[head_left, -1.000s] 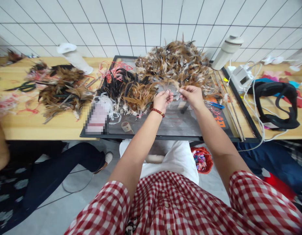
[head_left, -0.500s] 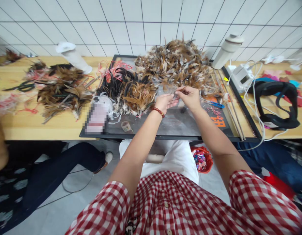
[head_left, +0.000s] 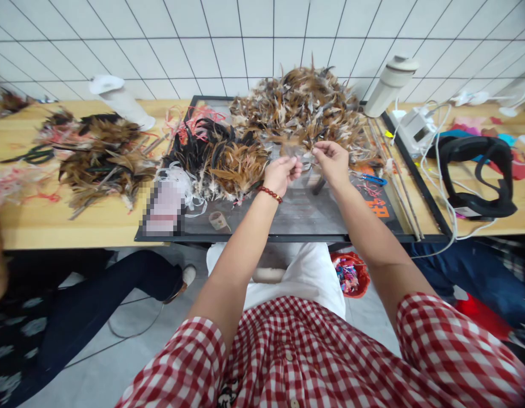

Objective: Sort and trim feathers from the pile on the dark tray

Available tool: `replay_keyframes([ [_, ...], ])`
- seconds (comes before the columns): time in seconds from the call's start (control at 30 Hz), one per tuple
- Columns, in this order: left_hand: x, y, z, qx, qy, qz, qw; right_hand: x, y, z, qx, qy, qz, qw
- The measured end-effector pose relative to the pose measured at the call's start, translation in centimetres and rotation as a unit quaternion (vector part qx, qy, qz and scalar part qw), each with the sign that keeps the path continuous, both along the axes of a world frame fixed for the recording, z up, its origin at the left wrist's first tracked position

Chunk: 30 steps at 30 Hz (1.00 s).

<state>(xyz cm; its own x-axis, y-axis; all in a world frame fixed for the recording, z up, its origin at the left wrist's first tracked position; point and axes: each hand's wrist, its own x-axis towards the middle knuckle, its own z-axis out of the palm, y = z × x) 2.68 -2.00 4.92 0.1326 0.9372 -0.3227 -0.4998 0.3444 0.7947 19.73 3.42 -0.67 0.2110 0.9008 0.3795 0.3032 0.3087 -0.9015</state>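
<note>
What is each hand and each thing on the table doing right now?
left hand: pinched shut on a small feather
right hand: pinched shut on the small feather
small feather: held between both hands
big feather pile: heaped loose on the tray
tray: flat on the table
scissors: lying on the table
white bottle: lid on
</note>
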Motion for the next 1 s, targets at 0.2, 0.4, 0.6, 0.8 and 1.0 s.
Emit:
replay_keyframes([
  [0.2,-0.5,0.9,0.0,0.006,-0.083,0.151,0.985,-1.0,-0.7,0.5,-0.033,-0.239,-0.022,0.97],
  [0.4,-0.4,1.4,-0.9,-0.007,-0.077,0.179,0.981,-3.2,-0.7,1.1,-0.102,-0.362,-0.042,0.925],
  [0.6,-0.5,1.1,-1.0,-0.032,-0.048,0.138,0.989,-1.8,-1.0,2.0,-0.145,0.04,0.017,0.988],
  [0.8,-0.2,0.6,-1.1,-0.038,0.017,0.06,0.997,-2.2,-2.2,2.8,-0.132,0.161,0.119,0.971],
  [1.0,-0.1,0.5,-1.5,-0.021,0.046,0.01,0.999,-2.6,-2.1,2.1,-0.08,0.099,0.138,0.982],
])
